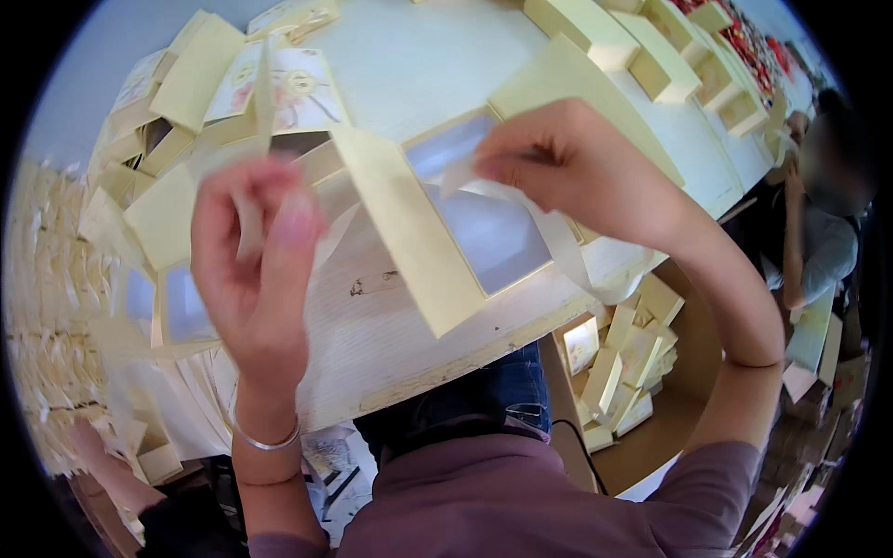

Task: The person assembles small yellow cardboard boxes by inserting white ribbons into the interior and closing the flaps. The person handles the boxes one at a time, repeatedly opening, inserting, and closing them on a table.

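Observation:
In front of me on the table stands a cream cardboard gift box (pixel 448 270), opened to show its pale interior (pixel 498 232). Over it, my right hand (pixel 581 167) pinches a whitish ribbon (pixel 569 256), whose loop hangs down past the box's right side. To the left of the box my left hand (pixel 260 246) is raised, fingers curled and blurred. A pale strip of ribbon (pixel 249 219) shows among those fingers, and another stretch (pixel 339 232) runs between that hand and the box.
Cream boxes and printed lids (pixel 302 88) crowd the table's far left; more boxes (pixel 656 60) stand far right. Ribboned pieces hang at left (pixel 51 279). Below the table edge a large carton (pixel 693 372) holds small boxes. Another person (pixel 828 186) sits at right; someone's arm (pixel 112 465) shows lower left.

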Demonstrator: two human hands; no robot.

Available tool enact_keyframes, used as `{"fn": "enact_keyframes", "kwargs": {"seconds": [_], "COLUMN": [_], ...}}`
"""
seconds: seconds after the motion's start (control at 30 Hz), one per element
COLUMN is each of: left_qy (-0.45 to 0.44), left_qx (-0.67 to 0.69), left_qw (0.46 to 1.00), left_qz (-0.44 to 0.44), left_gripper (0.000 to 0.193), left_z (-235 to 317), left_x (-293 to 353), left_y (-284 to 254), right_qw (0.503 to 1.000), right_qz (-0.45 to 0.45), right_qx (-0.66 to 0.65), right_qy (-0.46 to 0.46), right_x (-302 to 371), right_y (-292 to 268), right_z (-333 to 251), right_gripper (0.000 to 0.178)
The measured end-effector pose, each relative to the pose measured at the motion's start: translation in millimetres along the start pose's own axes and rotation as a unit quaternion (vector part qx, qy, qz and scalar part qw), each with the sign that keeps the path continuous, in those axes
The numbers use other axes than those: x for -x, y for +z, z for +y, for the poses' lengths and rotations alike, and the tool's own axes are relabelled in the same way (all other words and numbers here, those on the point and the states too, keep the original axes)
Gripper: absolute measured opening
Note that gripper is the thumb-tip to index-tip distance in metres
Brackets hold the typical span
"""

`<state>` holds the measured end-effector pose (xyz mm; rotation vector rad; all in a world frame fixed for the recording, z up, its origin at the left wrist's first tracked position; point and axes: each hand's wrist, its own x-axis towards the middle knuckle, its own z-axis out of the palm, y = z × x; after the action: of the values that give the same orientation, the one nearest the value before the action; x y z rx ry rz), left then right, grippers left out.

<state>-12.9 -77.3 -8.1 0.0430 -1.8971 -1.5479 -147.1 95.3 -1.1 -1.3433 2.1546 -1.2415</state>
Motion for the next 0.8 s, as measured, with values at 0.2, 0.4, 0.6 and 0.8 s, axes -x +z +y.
{"fn": "enact_keyframes", "kwargs": {"seconds": [0.2,0.4,0.6,0.8], "left_qy": [-0.168,-0.068,-0.118,-0.11], "left_qx": [-0.178,-0.335,-0.351,-0.353], "left_qw": [0.958,0.903,0.891,0.891], "left_qz": [-0.152,-0.262,-0.264,-0.262], "left_gripper": [0.016,0.03,0.031,0.03], "left_z": [-40.7,-56.7,-63.6,-67.2], "left_x": [40.0,55.8,65.2,64.8], "left_y": [-24.6,-23.1,-28.3,-21.9], "right_qw": [0.971,0.975,0.985,0.99], "right_qz": [-0.11,-0.066,-0.067,-0.077], "right_qx": [0.213,0.202,0.151,0.118], "right_qy": [0.017,-0.058,-0.044,-0.024], "right_x": [18.3,21.5,25.5,23.8], "right_y": [24.2,36.0,29.2,30.2], "right_z": [40.0,43.6,41.6,40.7], "right_gripper": [0.01,0.008,0.008,0.009]}}
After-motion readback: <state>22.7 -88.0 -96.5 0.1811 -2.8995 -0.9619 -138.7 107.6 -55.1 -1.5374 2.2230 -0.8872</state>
